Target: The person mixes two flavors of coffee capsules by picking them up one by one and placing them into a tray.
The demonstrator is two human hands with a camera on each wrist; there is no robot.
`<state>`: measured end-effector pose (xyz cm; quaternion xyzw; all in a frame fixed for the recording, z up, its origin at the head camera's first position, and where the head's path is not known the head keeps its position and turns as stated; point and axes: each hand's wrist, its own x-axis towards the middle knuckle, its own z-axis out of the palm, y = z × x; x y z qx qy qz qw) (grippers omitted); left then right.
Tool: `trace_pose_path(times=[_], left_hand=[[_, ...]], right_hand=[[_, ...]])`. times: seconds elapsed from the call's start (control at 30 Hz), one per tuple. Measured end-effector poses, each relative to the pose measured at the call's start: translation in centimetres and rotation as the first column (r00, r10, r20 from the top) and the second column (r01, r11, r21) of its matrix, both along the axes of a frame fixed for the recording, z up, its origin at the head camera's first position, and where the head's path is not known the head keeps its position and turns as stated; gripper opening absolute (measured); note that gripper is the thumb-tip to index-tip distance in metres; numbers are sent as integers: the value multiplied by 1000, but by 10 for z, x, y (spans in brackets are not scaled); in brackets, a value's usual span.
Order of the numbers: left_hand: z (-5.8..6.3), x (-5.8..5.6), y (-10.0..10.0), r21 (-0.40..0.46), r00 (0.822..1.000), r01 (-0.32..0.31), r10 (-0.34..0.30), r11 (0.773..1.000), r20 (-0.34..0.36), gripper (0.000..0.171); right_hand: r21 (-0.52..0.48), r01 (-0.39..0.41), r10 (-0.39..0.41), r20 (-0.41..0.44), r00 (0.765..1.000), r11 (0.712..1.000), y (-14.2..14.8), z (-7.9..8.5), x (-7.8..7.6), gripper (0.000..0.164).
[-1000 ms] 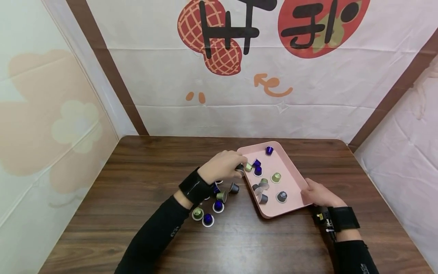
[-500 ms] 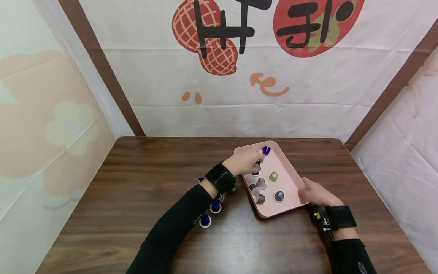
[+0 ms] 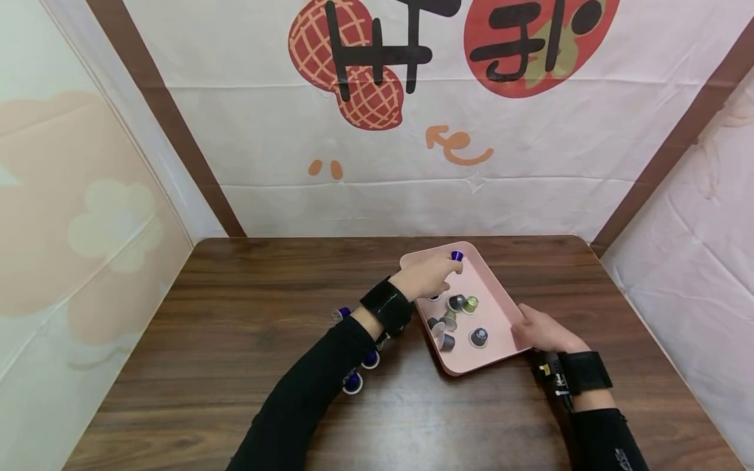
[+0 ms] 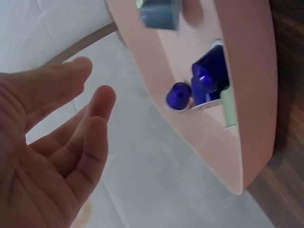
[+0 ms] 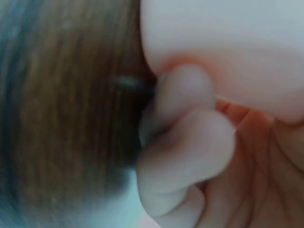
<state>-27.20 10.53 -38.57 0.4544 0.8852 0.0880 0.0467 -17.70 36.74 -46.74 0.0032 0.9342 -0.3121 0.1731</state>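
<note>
Above the far left part of the pink tray [image 3: 497,317] hovers my left hand [image 3: 419,277]. In the left wrist view its thumb and fingers stand apart with nothing between them. A dark grey coffee capsule [image 3: 456,302] lies in the tray near the green capsule [image 3: 470,305]; a blurred grey capsule [image 4: 160,14] shows in the left wrist view. Blue capsules [image 4: 211,71] are bunched toward the tray's far end. My right hand [image 3: 549,330] grips the tray's near right corner, its fingers [image 5: 190,142] curled under the rim.
Several capsules, among them a blue capsule [image 3: 353,383], lie on the wooden table [image 3: 283,275] left of the tray, partly hidden by the left arm. A printed cloth [image 3: 377,196] hangs behind the table. Silver and grey capsules [image 3: 446,341] lie along the tray's left side.
My left hand has carried a dark grey capsule from the tray's left edge over the tray and let it go inside. The right hand keeps its grip on the tray.
</note>
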Motion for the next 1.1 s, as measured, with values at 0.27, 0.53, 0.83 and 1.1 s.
trace_pose_path(times=[0.27,0.53,0.83,1.1], left_hand=[[20,12,-31,-14,1000,-17,16,1000,-19,15],[21,24,-99,33,1000,4,-5,999,23,7],[-13,60,-172,65,984,-69,57,996,166,5],[-28,91,-203,62,969,-105,88,993,231,15]], right_hand=[[4,-9,9,-16,1000,1000,0,2,-2,47],[3,-8,8,-10,1000,1000,-1,2,-1,53],[6,4,-4,2,1000,1000,1,0,3,51],[9,-16,16,1,1000,1000,-1,1,-1,58]])
